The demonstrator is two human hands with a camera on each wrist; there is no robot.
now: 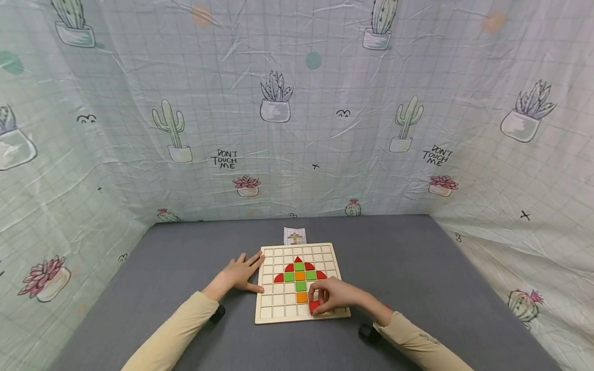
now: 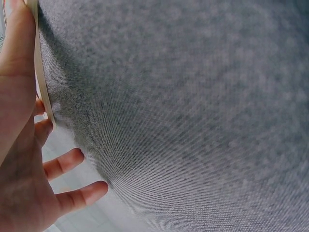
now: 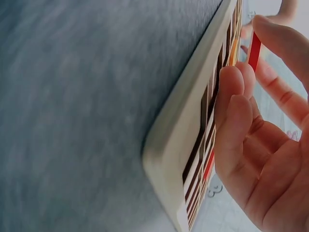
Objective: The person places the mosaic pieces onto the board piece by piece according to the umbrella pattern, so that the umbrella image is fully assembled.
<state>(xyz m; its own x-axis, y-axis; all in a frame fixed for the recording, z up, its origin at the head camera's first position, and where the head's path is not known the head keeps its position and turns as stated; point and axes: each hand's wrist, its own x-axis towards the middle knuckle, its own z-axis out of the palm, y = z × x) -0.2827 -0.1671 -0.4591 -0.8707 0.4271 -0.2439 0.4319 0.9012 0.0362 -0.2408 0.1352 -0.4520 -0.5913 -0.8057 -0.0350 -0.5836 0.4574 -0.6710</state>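
Observation:
A pale wooden grid board (image 1: 278, 312) lies on the grey cloth, with red, green and orange tiles set in an arrow-like pattern. My right hand (image 1: 335, 293) pinches a red tile (image 1: 314, 306) between thumb and fingers over the near rows, just right of the lower orange tile (image 1: 302, 297). In the right wrist view that red tile (image 3: 254, 52) stands tilted, edge-on to the camera. My left hand (image 1: 238, 274) rests along the board's left edge, its fingers spread; the left wrist view shows the thumb and some fingers against the wooden edge (image 2: 44, 89).
A small printed card (image 1: 295, 235) with a similar coloured pattern lies behind the board. Something small and red (image 1: 388, 307) shows partly beside the right wrist, mostly hidden by the arm. A cactus-printed curtain (image 1: 297, 139) encloses the grey table (image 1: 185, 257) at the back and sides.

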